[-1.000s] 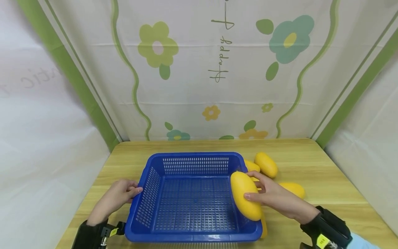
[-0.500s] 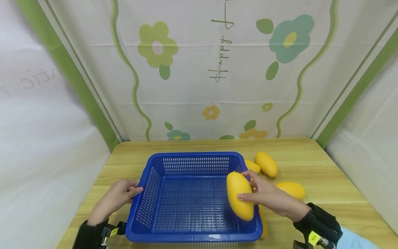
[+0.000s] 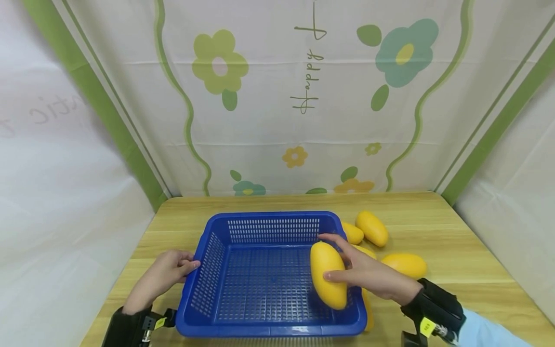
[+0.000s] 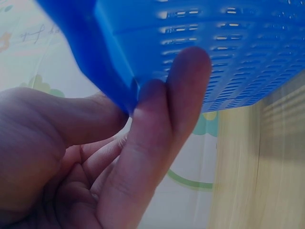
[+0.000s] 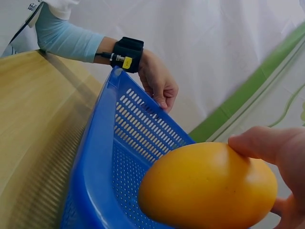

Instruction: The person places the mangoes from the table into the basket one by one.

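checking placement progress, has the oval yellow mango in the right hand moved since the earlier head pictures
Yes. In the head view, the oval yellow mango has shifted left, away from the right rim of the blue plastic basket.

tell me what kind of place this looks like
Probably a makeshift indoor recording booth: flower-printed cloth hangs behind a wooden table and along its sides, and the black wrist straps look like recording gear.

Head view bright; wrist views dimmer; left fingers (image 4: 147, 143) shadowed; dappled shadow on table (image 5: 28, 95)
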A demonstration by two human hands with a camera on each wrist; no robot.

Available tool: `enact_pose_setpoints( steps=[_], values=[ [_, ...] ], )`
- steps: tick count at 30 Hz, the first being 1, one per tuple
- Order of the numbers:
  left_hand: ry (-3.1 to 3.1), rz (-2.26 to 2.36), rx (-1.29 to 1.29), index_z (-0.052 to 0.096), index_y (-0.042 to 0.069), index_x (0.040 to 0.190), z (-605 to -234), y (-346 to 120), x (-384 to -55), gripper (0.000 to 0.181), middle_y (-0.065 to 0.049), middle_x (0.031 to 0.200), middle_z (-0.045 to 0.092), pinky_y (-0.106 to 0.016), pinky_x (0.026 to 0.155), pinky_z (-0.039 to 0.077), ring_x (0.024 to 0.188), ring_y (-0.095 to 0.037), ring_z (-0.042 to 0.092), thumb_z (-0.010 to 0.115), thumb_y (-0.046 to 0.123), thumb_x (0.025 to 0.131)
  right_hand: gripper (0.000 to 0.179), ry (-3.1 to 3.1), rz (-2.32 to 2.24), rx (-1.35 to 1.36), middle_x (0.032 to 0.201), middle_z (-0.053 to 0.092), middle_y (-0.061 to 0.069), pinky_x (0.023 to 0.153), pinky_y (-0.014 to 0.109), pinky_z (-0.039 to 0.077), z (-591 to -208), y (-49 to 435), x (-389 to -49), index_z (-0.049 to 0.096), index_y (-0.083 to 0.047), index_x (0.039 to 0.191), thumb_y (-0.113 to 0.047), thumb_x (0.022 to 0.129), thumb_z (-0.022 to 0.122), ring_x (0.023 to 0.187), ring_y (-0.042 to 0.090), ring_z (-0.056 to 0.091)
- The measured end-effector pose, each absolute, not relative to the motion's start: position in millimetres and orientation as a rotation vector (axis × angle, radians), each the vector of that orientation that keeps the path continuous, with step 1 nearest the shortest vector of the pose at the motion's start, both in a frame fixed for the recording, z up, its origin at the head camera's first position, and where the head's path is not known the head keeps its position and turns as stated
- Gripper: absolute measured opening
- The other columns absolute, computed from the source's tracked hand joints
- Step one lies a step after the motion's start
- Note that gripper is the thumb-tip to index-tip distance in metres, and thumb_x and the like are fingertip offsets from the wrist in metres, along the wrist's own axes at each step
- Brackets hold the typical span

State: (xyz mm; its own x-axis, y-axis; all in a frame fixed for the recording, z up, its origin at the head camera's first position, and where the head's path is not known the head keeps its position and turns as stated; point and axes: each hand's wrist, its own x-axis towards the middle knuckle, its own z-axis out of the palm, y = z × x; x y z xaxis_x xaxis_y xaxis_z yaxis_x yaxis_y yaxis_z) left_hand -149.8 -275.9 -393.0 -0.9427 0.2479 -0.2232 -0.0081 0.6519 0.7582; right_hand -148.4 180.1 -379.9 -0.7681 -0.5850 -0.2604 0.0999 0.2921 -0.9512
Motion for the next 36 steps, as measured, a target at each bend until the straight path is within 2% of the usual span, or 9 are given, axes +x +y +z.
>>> enact_pose_setpoints(
  steps=[3, 13, 21, 31, 36],
  values=[
    [2.572, 1.174, 0.196, 0.068, -0.007, 0.106, -393, -276, -149, 0.024, -0.007, 0.086, 0.074, -0.030, 0.069, 0.063, 0.079, -0.019, 0.074, 0.055, 0.013, 0.102, 0.078, 1.987, -1.518, -0.432, 0.135, 0.048, 0.026, 0.081, 0.039, 0.055, -381, 177, -150, 0.020, -0.019, 0.155, -0.027, 0.095, 0.069, 0.103, 0.029, 0.060],
    [2.568, 1.182, 0.180, 0.068, -0.008, 0.106, -392, -275, -148, 0.024, -0.008, 0.086, 0.073, -0.032, 0.069, 0.063, 0.079, -0.020, 0.074, 0.055, 0.012, 0.102, 0.071, 2.068, -1.433, -0.522, 0.110, 0.063, 0.016, 0.080, 0.035, 0.055, -380, 171, -153, 0.031, -0.009, 0.143, -0.026, 0.090, 0.075, 0.095, 0.027, 0.063],
    [2.596, 1.169, 0.204, 0.067, -0.008, 0.104, -392, -273, -147, 0.024, -0.007, 0.085, 0.073, -0.031, 0.068, 0.063, 0.078, -0.020, 0.074, 0.055, 0.013, 0.102, 0.069, 2.155, -1.330, -0.531, 0.115, 0.058, 0.016, 0.080, 0.037, 0.053, -377, 163, -156, 0.034, -0.010, 0.136, -0.025, 0.086, 0.078, 0.096, 0.027, 0.061],
    [2.565, 1.179, 0.136, 0.068, -0.007, 0.108, -391, -272, -148, 0.025, -0.007, 0.087, 0.074, -0.033, 0.070, 0.063, 0.079, -0.019, 0.073, 0.055, 0.013, 0.102, 0.074, 2.300, -1.142, -0.564, 0.103, 0.060, 0.012, 0.074, 0.036, 0.051, -379, 156, -162, 0.034, -0.011, 0.130, -0.030, 0.079, 0.083, 0.088, 0.023, 0.059],
    [2.575, 1.178, 0.159, 0.067, -0.008, 0.108, -391, -273, -149, 0.026, -0.007, 0.087, 0.074, -0.033, 0.070, 0.063, 0.079, -0.020, 0.074, 0.055, 0.013, 0.103, 0.076, 2.351, -1.031, -0.624, 0.091, 0.060, 0.008, 0.065, 0.031, 0.047, -379, 152, -165, 0.035, -0.011, 0.129, -0.034, 0.076, 0.084, 0.077, 0.020, 0.058]
  ],
)
